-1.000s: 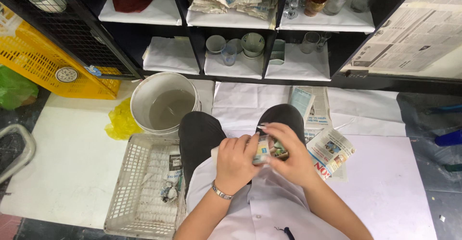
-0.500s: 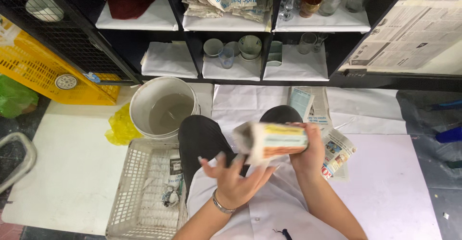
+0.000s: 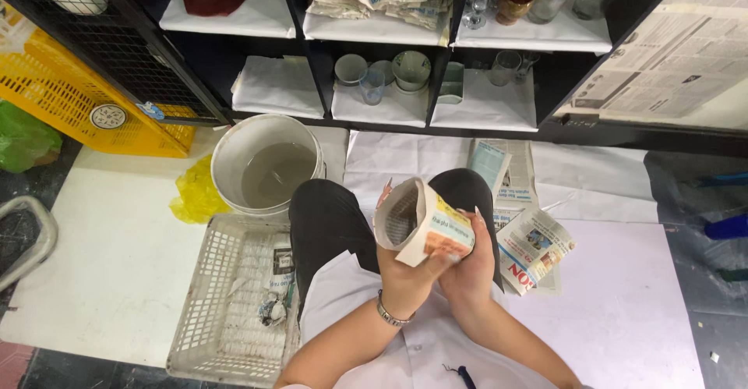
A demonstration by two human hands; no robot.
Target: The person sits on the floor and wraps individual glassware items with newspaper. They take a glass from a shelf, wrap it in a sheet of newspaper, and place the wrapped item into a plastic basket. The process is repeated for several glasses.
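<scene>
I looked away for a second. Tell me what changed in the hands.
A second ago both hands pinched a small object. Now the left hand and right hand clasp a newspaper-wrapped bundle, raised and turned open-end up. Bucket and basket stayed put.

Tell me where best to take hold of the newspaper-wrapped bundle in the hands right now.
Grip the newspaper-wrapped bundle around its closed lower end, from below, where the left hand and right hand already cup it. Its upper-left end is an open, loose paper mouth that would likely crumple or unwrap under pressure.

White bucket (image 3: 269,163), white basket (image 3: 204,311), yellow crate (image 3: 70,100), shelved cups (image 3: 382,69)
</scene>
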